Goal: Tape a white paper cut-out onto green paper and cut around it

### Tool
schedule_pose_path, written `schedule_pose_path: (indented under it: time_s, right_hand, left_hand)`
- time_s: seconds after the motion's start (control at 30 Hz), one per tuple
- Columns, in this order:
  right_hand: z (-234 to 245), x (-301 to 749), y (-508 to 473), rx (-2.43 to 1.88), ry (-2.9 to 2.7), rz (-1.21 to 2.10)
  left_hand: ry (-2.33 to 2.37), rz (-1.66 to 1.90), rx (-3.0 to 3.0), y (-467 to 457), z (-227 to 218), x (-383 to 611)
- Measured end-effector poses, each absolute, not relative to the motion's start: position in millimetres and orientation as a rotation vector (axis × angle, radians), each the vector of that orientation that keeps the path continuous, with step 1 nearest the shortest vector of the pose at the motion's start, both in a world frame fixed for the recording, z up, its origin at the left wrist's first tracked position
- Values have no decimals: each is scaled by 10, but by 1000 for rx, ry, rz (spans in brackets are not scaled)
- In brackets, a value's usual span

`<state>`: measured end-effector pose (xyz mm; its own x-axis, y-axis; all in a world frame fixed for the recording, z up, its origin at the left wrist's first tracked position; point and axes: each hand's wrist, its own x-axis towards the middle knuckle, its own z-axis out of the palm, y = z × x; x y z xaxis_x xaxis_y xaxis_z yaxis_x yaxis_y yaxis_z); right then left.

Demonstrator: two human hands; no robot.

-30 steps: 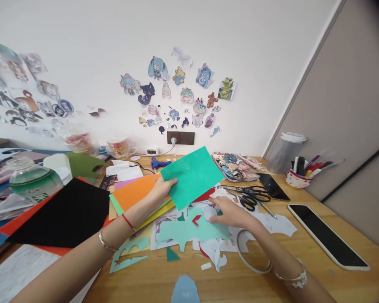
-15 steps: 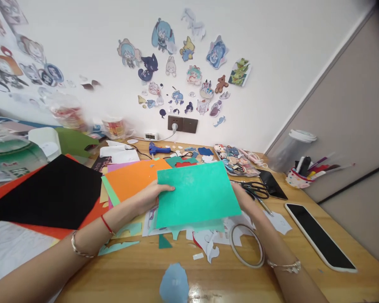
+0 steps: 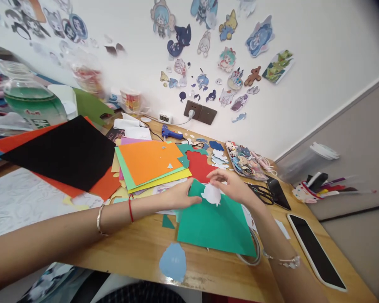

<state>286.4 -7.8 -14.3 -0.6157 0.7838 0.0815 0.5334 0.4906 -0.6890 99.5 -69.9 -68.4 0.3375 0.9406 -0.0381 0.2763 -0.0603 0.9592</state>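
The right hand (image 3: 232, 187) pinches a small white cut-out (image 3: 212, 194), with its fingertips shut tight on the top of it. The cut-out hangs just over the top edge of a green sheet (image 3: 214, 225). The green sheet lies flat on the wooden table (image 3: 139, 252), close to the near edge, right in front of the person. The left hand (image 3: 180, 198) sits at 9 o'clock from the cut-out, with its fingers close together on the top left corner of the green sheet. I cannot tell if it grips the sheet or only presses on it. The 2 hands are near each other but do not touch. At 11 o'clock from the green sheet is a pile of colored paper with an orange sheet (image 3: 148, 162) on top, and at 9 o'clock from that pile is a big black sheet (image 3: 66, 151). A red paper (image 3: 199, 167) lies at 12 o'clock from the hands. A pale blue cut-out (image 3: 173, 261) lies at 7 o'clock from the green sheet, by the table edge. A tape ring (image 3: 255, 252) peeks out from under the sheet at 4 o'clock. Black scissors (image 3: 263, 193) lie at 3 o'clock from the right hand, and a phone (image 3: 316, 252) lies face up farther off at 4 o'clock. Many cartoon stickers (image 3: 259, 35) are on the white wall.
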Motion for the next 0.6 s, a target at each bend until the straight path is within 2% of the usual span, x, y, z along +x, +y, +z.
schedule_pose_path:
  time_s: [0.1,0.23,0.37,0.47,0.6]
  right_hand:
    - [-254,2859,-252,-1088,-2301,688]
    - [-362,2948,-606,-1045,-2176,413]
    - [-494,3174,-1000,-932,-2531,296]
    - [-617,3508,-1318,-1066,-2546,294]
    - [-836,3986,-1641,-1416,-2290,139]
  left_hand:
    - [1278,935,1810,-726,-628,889]
    - [1178,868,2096,-748,-585,877]
    - [1056,740,2358,-745,-681,1002]
    - [1035,647,2529,-755,-773,1060]
    - [985,583,2694,-788,-823,1068]
